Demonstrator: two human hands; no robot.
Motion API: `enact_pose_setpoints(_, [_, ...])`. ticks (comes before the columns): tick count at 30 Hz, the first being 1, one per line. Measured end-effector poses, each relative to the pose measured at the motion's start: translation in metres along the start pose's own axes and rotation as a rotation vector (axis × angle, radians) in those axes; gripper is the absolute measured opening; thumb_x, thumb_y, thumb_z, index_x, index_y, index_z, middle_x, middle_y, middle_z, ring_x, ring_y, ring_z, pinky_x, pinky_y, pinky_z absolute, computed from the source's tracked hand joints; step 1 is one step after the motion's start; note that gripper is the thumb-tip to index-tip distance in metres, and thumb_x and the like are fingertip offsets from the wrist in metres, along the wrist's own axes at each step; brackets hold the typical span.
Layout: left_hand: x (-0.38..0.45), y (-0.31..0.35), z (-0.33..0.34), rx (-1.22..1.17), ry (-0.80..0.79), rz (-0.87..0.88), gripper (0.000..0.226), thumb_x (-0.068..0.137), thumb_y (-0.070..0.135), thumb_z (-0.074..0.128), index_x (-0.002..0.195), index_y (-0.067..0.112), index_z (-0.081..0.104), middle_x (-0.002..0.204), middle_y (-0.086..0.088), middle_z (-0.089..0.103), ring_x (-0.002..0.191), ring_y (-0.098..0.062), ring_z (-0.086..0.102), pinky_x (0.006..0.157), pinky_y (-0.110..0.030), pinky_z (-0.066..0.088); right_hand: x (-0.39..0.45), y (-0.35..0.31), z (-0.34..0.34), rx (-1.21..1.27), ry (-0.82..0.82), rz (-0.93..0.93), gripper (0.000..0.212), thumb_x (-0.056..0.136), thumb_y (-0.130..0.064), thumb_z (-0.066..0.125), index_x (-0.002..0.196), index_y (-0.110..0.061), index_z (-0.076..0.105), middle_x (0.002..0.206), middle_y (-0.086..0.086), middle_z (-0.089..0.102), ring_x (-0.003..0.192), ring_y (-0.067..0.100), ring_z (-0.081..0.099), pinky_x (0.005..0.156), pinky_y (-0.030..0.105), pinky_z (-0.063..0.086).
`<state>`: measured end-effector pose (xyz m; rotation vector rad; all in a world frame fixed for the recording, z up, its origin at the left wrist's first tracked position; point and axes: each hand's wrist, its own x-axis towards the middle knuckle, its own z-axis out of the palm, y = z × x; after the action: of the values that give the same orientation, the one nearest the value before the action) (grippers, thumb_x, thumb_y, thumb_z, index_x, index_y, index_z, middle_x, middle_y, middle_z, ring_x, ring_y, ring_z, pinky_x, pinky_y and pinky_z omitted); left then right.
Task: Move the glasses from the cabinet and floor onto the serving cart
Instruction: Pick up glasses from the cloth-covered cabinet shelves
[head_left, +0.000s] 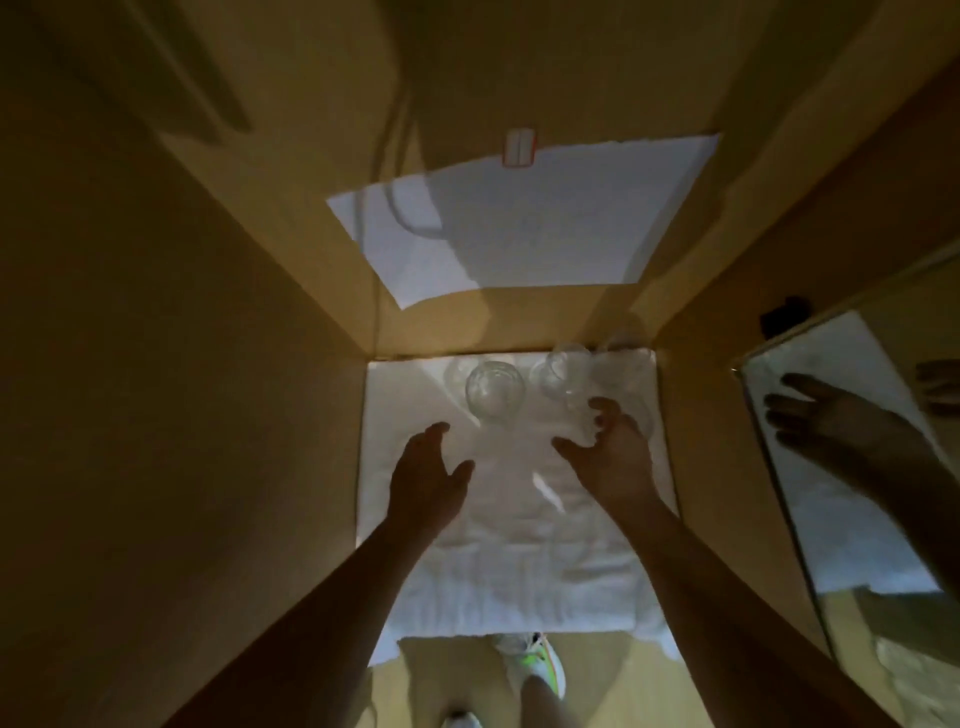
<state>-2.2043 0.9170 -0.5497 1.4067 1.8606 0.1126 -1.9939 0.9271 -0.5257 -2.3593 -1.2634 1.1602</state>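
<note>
Several clear glasses stand on a white cloth (498, 519) at the back of a dim cabinet recess. A round glass (493, 391) is at the left and another glass (563, 371) sits to its right, with fainter ones behind. My left hand (428, 475) reaches in with fingers spread, just short of the left glass and touching nothing. My right hand (608, 452) has its thumb and fingers curled round a faint clear glass (584, 428) near the right side of the cloth. The serving cart is out of view.
Tan cabinet walls (218, 364) close in on both sides. A mirrored door panel (831, 467) at the right reflects my hand. A second white sheet (519, 234) lies on the surface above. My shoe (540, 665) stands on the wooden floor below.
</note>
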Motion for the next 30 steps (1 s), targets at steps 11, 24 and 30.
enact_pose_setpoints(11, [0.134, -0.016, 0.078, -0.069, 0.024, 0.167, 0.124, 0.060, 0.024, 0.095, 0.158, 0.018, 0.019, 0.159, -0.004, 0.031, 0.144, -0.022, 0.032, 0.111, -0.029, 0.031, 0.121, -0.002, 0.046, -0.641, 0.068, -0.249, 0.096, 0.083, -0.029, 0.076, 0.157, -0.023, 0.016, 0.157, 0.015, 0.021, 0.137, 0.036, 0.027, 0.108, 0.041, 0.034])
enact_pose_setpoints(24, [0.103, -0.016, 0.055, -0.184, 0.089, 0.131, 0.097, 0.045, 0.031, 0.096, 0.124, 0.030, 0.039, 0.110, 0.013, 0.060, 0.097, -0.012, 0.060, 0.072, -0.023, 0.047, 0.125, -0.018, 0.028, -0.779, 0.140, -0.310, 0.053, 0.075, -0.025, 0.073, 0.122, -0.012, 0.052, 0.123, 0.014, 0.057, 0.112, 0.032, 0.050, 0.100, 0.037, 0.036])
enact_pose_setpoints(30, [0.032, 0.003, 0.002, -0.259, 0.161, 0.099, 0.105, 0.040, 0.036, 0.098, 0.129, 0.034, 0.042, 0.111, 0.017, 0.062, 0.099, -0.006, 0.061, 0.070, -0.009, 0.042, 0.068, -0.040, 0.000, -0.426, 0.079, -0.276, 0.068, 0.067, -0.026, 0.086, 0.122, -0.011, 0.049, 0.124, 0.014, 0.058, 0.116, 0.033, 0.051, 0.096, 0.038, 0.041])
